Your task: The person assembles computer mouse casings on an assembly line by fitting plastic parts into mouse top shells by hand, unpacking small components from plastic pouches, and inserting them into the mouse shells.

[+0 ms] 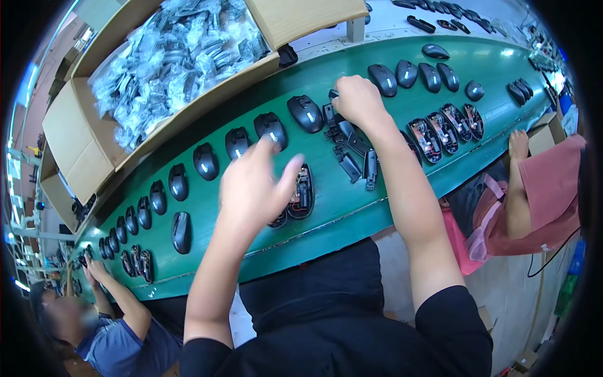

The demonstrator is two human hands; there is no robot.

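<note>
My left hand, slightly blurred, is over the green belt with its thumb spread. Its fingertips reach the lower edge of a black computer mouse; whether they touch it I cannot tell. Beneath the hand lies an opened mouse base with its inner parts showing. My right hand is closed, a small black plastic part showing at its fingertips. Just left of it sits another mouse with an uncovered top. Several loose black plastic pieces are piled below that hand, partly behind my right forearm.
A large cardboard box full of bagged parts stands along the far left side. Rows of mice line the green belt. More opened bases lie at right. Co-workers sit at lower left and right.
</note>
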